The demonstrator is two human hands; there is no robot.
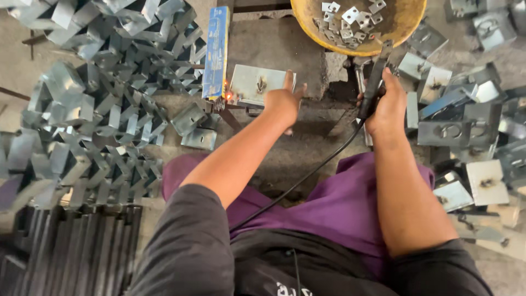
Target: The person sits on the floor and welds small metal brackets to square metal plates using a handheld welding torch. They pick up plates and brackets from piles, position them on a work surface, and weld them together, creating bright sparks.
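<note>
Metal bracket under left hand fingertips, touching.

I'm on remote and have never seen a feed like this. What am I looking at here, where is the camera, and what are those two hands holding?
There is one picture, from a camera on the person's head, looking down over their lap. No machine: two bare hands. The left hand rests on a flat grey metal plate with a small fitting, where an orange glow shows at its left edge. The right hand grips a black handled tool with a black cable. Above sits a round yellow bowl of small metal squares. A heap of bent silver metal brackets lies left, flat plates with fittings right, and an upright blue box stands beside the plate.
</note>
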